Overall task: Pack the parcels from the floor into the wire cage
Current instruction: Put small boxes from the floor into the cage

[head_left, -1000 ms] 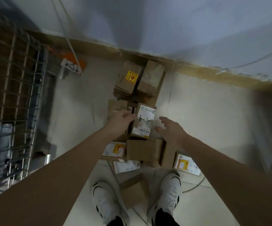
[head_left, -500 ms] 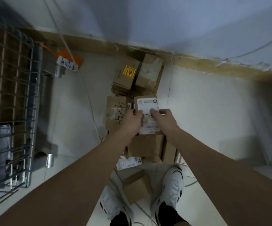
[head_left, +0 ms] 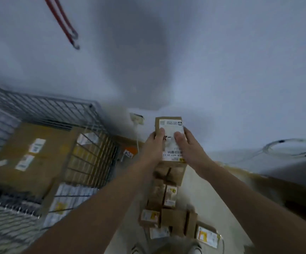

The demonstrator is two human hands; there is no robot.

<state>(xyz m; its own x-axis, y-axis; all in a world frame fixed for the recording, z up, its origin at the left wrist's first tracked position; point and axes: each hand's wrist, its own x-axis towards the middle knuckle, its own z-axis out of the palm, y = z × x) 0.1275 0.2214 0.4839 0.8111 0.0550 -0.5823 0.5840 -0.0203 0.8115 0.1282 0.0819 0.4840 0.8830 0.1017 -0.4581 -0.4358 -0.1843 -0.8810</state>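
- Our left hand [head_left: 155,143] and right hand [head_left: 187,143] both grip one small brown parcel [head_left: 169,132] (white label on top), held up in the air.
- More parcels [head_left: 164,204] lie on the floor below.
- The wire cage [head_left: 86,136] stands to the left, with big boxes [head_left: 36,154] inside.

You get dim, bluish light | shadow on wall [head_left: 139,57] | motion blur throughout | wide-angle bending at edges
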